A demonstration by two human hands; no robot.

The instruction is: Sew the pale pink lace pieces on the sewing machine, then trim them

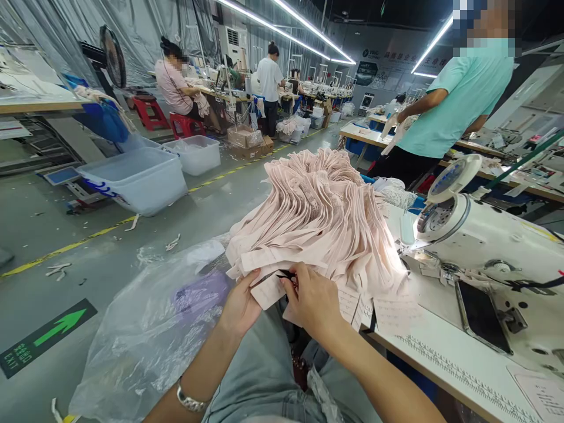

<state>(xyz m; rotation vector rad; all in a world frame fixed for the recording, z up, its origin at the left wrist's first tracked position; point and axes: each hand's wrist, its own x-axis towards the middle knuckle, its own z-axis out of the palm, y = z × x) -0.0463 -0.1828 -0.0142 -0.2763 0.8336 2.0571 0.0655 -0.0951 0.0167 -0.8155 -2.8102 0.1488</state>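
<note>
A thick stack of pale pink lace-trimmed fabric pieces (308,205) lies over my lap and the table edge. At its near end, my left hand (242,302) pinches the end of a pale pink fabric piece (268,292) between thumb and fingers. Close beside it, my right hand (315,296) is closed around small dark thread snips (288,274), whose dark tip points toward that fabric end. Its fingers hide most of the tool. Marked paper slips (350,304) hang below the right hand.
A white sewing machine (497,241) stands on the table at right, with a phone (482,317) near it. Clear plastic sheeting (145,329) spreads at left. Plastic bins (136,179) sit on the floor. A person in a mint shirt (462,106) stands beyond the machine.
</note>
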